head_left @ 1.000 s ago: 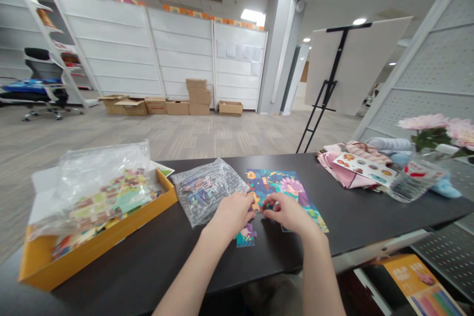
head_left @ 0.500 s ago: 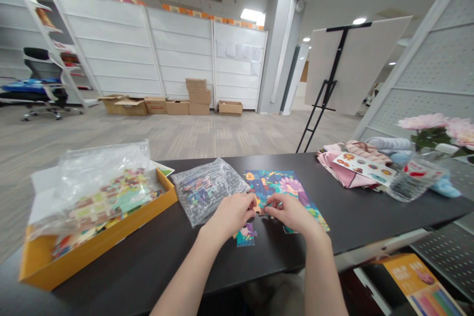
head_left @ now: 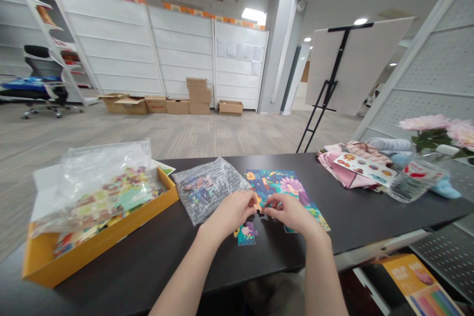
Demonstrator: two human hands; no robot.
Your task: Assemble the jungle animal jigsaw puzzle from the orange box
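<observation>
A colourful jigsaw puzzle (head_left: 292, 185), partly put together, lies on the dark table in front of me. At its near left edge, my left hand (head_left: 240, 207) pinches an orange puzzle piece (head_left: 258, 204) between thumb and fingers. My right hand (head_left: 288, 211) is closed too, thumb against forefinger, at the right side of that same spot, covering part of the puzzle. Its fingertips seem to grip the edge of a puzzle piece, though they hide most of it. Close below my left hand lies a loose group of purple and teal joined pieces (head_left: 247, 234).
A clear plastic bag of pieces (head_left: 207, 188) lies left of the puzzle. Further left stands a yellow box (head_left: 118, 237) with bagged pieces. Folded cloths (head_left: 342, 165), a sticker sheet (head_left: 365, 168) and a glass vase (head_left: 409, 185) sit at the right. Below is an open drawer (head_left: 381, 249).
Both hands stay at the same spot on the puzzle's edge, with only slight finger movement. The view has shifted very slightly.
</observation>
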